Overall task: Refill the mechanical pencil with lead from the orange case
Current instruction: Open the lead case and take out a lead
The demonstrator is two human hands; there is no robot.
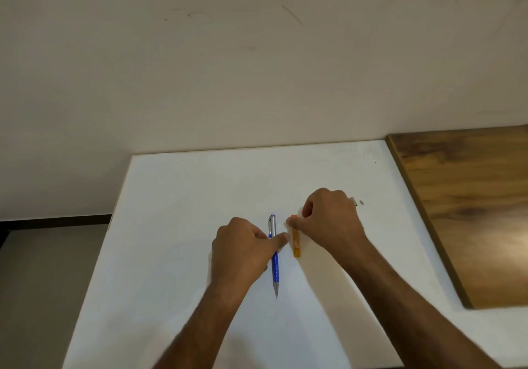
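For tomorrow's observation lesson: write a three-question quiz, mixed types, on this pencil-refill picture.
1. True or false: the pencil lies left of the orange case.
2. Which hand is on the case? A. left hand B. right hand
3. Fill in: the pencil's tip points ____ the person.

Key: 1 true. 2 B. 3 toward.

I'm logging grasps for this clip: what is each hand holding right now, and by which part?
Right hand pinches the far, capped end of the flat orange lead case. Left hand rests on the blue-and-silver mechanical pencil mid-barrel; grip unclear.
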